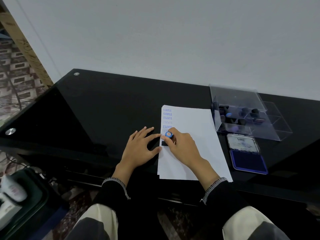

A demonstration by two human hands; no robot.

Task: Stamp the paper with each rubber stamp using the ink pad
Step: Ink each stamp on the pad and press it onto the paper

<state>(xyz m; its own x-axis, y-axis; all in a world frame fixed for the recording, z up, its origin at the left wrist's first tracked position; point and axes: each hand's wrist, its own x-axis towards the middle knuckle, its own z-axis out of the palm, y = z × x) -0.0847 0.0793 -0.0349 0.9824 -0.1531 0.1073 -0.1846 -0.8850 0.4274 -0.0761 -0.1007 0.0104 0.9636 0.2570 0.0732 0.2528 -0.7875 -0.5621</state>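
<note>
A white paper sheet (195, 135) lies on the black glass table (103, 110), with several blue SAMPLE prints down its left edge. My right hand (183, 148) grips a black rubber stamp (168, 137) with a blue cap, its base down on the paper near the left edge. My left hand (140, 146) lies flat with spread fingers, its fingertips touching the paper's left edge. An open blue ink pad (247, 160) sits to the right of the paper. Behind it, a clear plastic box (242, 116) holds several more black stamps.
The clear box's lid stands raised at the back right, close to the white wall (173, 40). A patterned carpet (15, 78) and a dark bag (22, 193) lie left of the table. My knees show below the table's front edge.
</note>
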